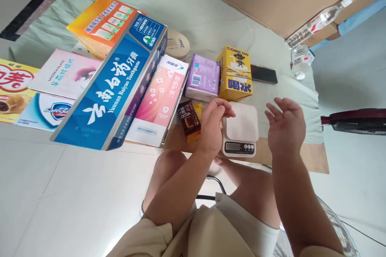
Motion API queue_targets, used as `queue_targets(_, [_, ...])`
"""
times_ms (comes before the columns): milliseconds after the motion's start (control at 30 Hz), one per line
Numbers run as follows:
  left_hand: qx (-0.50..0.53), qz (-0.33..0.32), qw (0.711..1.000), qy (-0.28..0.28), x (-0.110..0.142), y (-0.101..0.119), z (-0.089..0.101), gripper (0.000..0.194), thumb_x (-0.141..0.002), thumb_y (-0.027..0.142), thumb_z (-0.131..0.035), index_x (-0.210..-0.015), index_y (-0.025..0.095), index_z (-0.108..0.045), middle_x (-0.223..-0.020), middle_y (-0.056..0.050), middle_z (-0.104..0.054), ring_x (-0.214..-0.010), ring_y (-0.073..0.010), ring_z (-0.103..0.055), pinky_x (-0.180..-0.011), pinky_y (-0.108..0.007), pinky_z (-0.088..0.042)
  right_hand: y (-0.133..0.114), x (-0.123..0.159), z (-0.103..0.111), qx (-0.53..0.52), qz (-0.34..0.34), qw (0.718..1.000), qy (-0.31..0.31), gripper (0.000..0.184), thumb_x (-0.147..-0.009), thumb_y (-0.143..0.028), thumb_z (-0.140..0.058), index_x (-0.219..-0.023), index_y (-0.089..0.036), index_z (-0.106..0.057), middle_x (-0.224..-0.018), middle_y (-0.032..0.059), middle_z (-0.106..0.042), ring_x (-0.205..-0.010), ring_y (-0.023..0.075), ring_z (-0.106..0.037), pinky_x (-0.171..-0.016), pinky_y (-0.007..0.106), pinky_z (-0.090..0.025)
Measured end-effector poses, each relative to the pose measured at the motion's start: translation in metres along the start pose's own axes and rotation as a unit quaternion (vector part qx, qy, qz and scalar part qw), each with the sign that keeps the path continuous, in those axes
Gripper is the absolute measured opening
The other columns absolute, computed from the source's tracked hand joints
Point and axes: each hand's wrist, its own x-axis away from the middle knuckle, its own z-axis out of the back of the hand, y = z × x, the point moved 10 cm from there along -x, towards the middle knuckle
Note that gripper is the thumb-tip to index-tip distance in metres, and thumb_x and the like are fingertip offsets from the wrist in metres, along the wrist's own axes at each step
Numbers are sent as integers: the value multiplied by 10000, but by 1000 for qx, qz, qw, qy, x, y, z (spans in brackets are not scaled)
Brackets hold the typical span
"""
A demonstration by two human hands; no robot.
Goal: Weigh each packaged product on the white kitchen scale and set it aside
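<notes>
My left hand [213,122] hovers with its fingers curled and pinched together, nothing visible in them, just left of a white kitchen scale [240,129]. Right beside that hand lies a dark cocoa snack packet [189,118] on a yellow packet [197,112]. My right hand [285,124] is raised to the right of the scale, palm inward, fingers spread and holding nothing. The scale's platform is bare. Behind it stands a yellow "COME ON" box [235,73].
A large blue toothpaste box [111,88], pink box [159,100], purple pack [202,77], orange box [102,24], soap and snack packs lie at left. A phone [264,74] and water bottles [316,24] sit behind. A fan [358,119] stands right. My knees are below.
</notes>
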Motion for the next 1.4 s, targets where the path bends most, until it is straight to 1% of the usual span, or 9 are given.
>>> queue_targets(100, [-24,-40,999,1,4,11,7,295,-821,502,-628,-732,225,-576,-651,16,-540,-655,-143,-536,-685,-294,-455,4,44,9,66,6,997,-36,297,-865,-372,-689,-1156,-315,-677,-1326,37,-701,-1151,206,-732,-1047,423,-573])
queue_targets(233, [-63,-77,995,10,13,30,16,341,-844,532,-649,-709,224,-590,-649,0,-554,-641,-146,-520,-638,-293,-432,-3,65,-22,202,75,964,-159,386,-905,-427,-709,-1267,-308,-651,-1341,84,-716,-1215,260,-719,-1095,503,-568])
queue_targets(400, [-65,-104,992,-16,26,67,18,344,-847,540,-699,-722,226,-638,-638,-4,-559,-624,-156,-525,-629,-298,-459,-9,81,-104,376,203,825,-369,575,-866,-356,-705,-1426,-278,-599,-1529,122,-630,-1412,331,-611,-1176,544,-527])
queue_targets(533, [-75,-113,991,-17,26,77,22,380,-838,570,-712,-712,220,-636,-632,-7,-556,-623,-156,-523,-637,-305,-454,-1,84,-152,463,255,721,-448,785,-790,-281,-741,-1543,-232,-523,-1693,137,-467,-1518,393,-501,-1237,591,-446])
queue_targets(700, [-114,-112,986,-35,26,77,20,443,-839,647,-702,-713,231,-618,-636,-13,-548,-629,-172,-511,-627,-329,-436,3,82,-179,490,279,664,-491,735,-804,-231,-686,-1526,-210,-551,-1528,145,-634,-1391,375,-598,-1174,553,-472])
queue_targets(833, [-132,-134,981,-45,34,86,19,475,-850,679,-702,-703,233,-626,-627,-11,-545,-621,-174,-505,-631,-338,-412,-14,76,-166,462,283,702,-462,818,-719,-234,-700,-1522,-203,-547,-1480,153,-638,-1340,371,-610,-1146,532,-484])
queue_targets(1000, [-132,-149,977,-71,37,80,12,472,-871,675,-692,-701,236,-658,-621,-16,-550,-622,-183,-494,-616,-339,-373,-43,53,-95,409,285,801,-331,848,-726,-265,-689,-1543,-301,-468,-1498,107,-602,-1400,367,-554,-1150,546,-478])
queue_targets(1233, [-173,-64,971,-154,33,12,-13,426,-938,629,-637,-821,224,-698,-749,-19,-625,-723,-183,-565,-731,-327,-438,4,36,-47,447,184,807,-339,885,-705,-244,-685,-1565,-293,-481,-1556,130,-583,-1496,428,-473,-1220,676,-375])
queue_targets(1400, [-300,-48,938,-167,34,-14,-26,397,-994,581,-513,-863,234,-653,-847,-37,-644,-846,-215,-590,-817,-341,-465,11,22,4,294,166,918,-206,662,-821,-403,-678,-1464,-290,-572,-1551,92,-606,-1507,358,-494,-1277,614,-364])
